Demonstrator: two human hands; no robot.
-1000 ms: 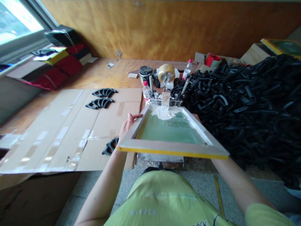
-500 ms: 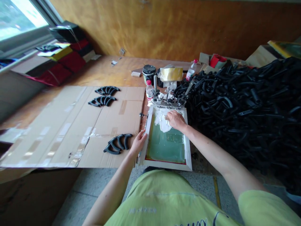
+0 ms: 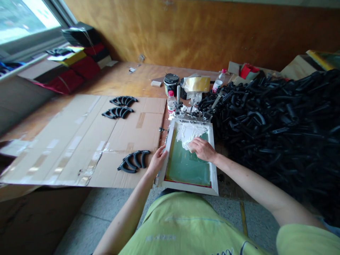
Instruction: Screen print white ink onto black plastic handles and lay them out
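A white-framed printing screen (image 3: 214,177) with green mesh lies flat in front of me, hinged to a metal clamp (image 3: 190,111) at its far end. White ink (image 3: 187,131) is smeared over the mesh's far part. My left hand (image 3: 157,160) grips the frame's left rail. My right hand (image 3: 203,149) is closed over a squeegee, mostly hidden, pressed on the mesh at the ink's near edge.
Three fans of black curved parts (image 3: 134,160) (image 3: 118,112) (image 3: 124,101) lie on flattened cardboard (image 3: 66,148) to the left. A huge pile of black parts (image 3: 278,124) fills the right. Behind the clamp stand a bottle (image 3: 171,102), an ink tub (image 3: 171,82) and a tape roll (image 3: 195,85).
The screen, raised a second ago, has swung down flat. My right hand came onto the mesh and has since dragged toward me through the white ink. My left hand stays on the frame's left rail.
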